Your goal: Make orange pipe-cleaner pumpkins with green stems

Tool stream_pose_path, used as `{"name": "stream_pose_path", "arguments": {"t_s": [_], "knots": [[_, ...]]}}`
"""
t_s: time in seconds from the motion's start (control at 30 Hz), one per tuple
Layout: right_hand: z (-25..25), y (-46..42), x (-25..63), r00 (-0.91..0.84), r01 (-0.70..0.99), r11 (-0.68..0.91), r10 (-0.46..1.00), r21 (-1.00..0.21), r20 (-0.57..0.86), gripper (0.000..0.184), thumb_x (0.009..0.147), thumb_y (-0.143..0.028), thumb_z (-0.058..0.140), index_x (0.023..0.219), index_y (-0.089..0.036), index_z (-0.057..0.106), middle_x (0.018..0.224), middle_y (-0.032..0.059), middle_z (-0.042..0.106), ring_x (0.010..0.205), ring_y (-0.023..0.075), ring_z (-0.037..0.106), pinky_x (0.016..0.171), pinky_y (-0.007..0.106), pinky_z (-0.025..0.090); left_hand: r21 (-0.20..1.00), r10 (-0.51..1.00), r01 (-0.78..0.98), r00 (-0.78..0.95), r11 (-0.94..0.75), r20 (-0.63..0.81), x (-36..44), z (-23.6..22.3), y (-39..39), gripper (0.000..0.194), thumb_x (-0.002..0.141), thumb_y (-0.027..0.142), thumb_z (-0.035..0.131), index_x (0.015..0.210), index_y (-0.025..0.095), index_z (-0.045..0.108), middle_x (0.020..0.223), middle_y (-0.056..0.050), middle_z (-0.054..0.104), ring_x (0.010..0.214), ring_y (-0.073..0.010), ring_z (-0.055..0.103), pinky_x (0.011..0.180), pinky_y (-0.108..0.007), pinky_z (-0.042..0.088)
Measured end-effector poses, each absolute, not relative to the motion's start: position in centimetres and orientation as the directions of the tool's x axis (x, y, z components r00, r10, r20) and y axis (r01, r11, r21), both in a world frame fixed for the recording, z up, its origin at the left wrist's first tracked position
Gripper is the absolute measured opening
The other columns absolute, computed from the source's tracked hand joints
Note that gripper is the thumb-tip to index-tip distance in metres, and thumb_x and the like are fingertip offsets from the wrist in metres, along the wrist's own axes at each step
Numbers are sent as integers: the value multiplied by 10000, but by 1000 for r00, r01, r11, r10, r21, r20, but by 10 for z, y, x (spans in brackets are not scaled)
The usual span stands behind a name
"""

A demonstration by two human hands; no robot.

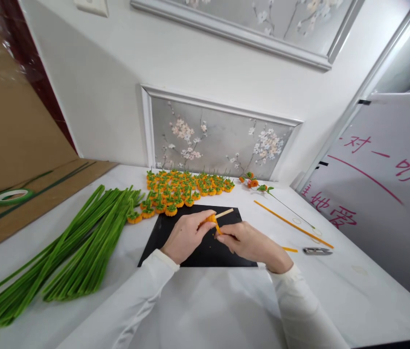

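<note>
My left hand [188,231] is closed around a pale wooden stick [225,213], whose tip pokes out to the right. An orange pipe cleaner [218,228] is wound about the stick at my left fingertips. Its loose end is pinched between the thumb and fingers of my right hand [244,240]. Both hands are over a black mat [205,252] on the white table. Just behind the mat stand rows of small orange pumpkins [170,210] made of pipe cleaner, with green tops.
Green pipe cleaners [92,247] lie in a bundle at left, near a roll of green tape [11,196] on cardboard. To the right are an orange pipe cleaner strip [292,223], thread snips [317,251] and a wired stem with orange fruits [252,183]. A wall closes the back.
</note>
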State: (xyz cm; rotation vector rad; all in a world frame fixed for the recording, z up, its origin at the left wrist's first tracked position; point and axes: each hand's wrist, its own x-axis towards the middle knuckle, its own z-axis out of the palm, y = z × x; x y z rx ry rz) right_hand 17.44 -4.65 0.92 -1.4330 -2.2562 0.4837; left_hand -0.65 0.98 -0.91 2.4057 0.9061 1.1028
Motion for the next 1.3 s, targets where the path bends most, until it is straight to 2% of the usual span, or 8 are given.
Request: {"name": "stream_pose_path", "arguments": {"t_s": [0.1, 0.27, 0.47, 0.57, 0.77, 0.97, 1.13, 1.3], "knots": [[10, -47, 174, -382, 772, 407, 911, -488, 155, 272, 891, -227, 452, 626, -194, 507, 548, -22, 534, 494, 96, 422, 509, 232, 256, 516, 697, 468, 477, -717, 536, -7, -10, 11, 229, 863, 280, 531, 1064, 213, 619, 845, -7, 708, 718, -152, 638, 659, -229, 445], [11, -49, 174, -371, 830, 424, 905, -363, 207, 274, 889, -255, 468, 622, -194, 485, 539, -30, 468, 487, 95, 337, 508, 249, 207, 447, 666, 493, 549, -746, 506, -10, -4, 10, 205, 899, 265, 474, 791, 202, 637, 684, 22, 652, 615, -121, 587, 571, -198, 387], [9, -53, 173, -339, 899, 402, 890, -175, 304, 251, 921, -272, 444, 697, -197, 529, 602, 5, 546, 543, 124, 463, 517, 262, 215, 333, 652, 574, 542, -748, 530, -12, -5, 11, 194, 900, 291, 498, 828, 209, 658, 769, 9, 695, 681, -137, 626, 595, -214, 390], [10, -53, 170, -321, 906, 399, 864, -138, 389, 242, 944, -289, 418, 794, -199, 586, 704, 37, 608, 594, 141, 526, 528, 266, 247, 232, 601, 592, 561, -772, 569, -13, -7, 11, 208, 909, 304, 481, 883, 212, 665, 806, -6, 709, 729, -153, 642, 613, -226, 403], [12, -46, 172, -256, 870, 432, 808, -239, 531, 277, 957, -341, 408, 906, -218, 650, 843, 59, 630, 730, 157, 587, 643, 252, 368, 115, 494, 541, 636, -833, 593, -12, -9, 9, 245, 929, 310, 440, 946, 192, 653, 817, -30, 704, 747, -169, 642, 648, -250, 430], [10, -38, 179, -137, 788, 447, 797, -422, 588, 226, 910, -322, 492, 827, -207, 668, 775, 44, 625, 679, 152, 569, 651, 252, 406, 80, 439, 503, 653, -861, 617, -10, -7, 6, 211, 922, 287, 461, 942, 205, 654, 803, -18, 701, 740, -150, 624, 634, -243, 409], [11, -34, 183, -83, 719, 406, 856, -564, 509, 241, 869, -361, 542, 749, -191, 664, 674, 17, 604, 597, 133, 506, 575, 246, 373, 53, 415, 495, 660, -867, 625, -9, -5, 3, 216, 924, 280, 457, 897, 213, 660, 782, -3, 700, 722, -148, 604, 612, -253, 386], [7, -26, 192, -60, 621, 308, 936, -720, 348, 336, 811, -473, 570, 699, -166, 648, 544, -28, 476, 508, 99, 362, 488, 235, 292, 25, 366, 467, 657, -884, 660, -7, -6, 1, 237, 929, 273, 440, 925, 206, 668, 786, -21, 703, 703, -143, 600, 623, -250, 403]]}}
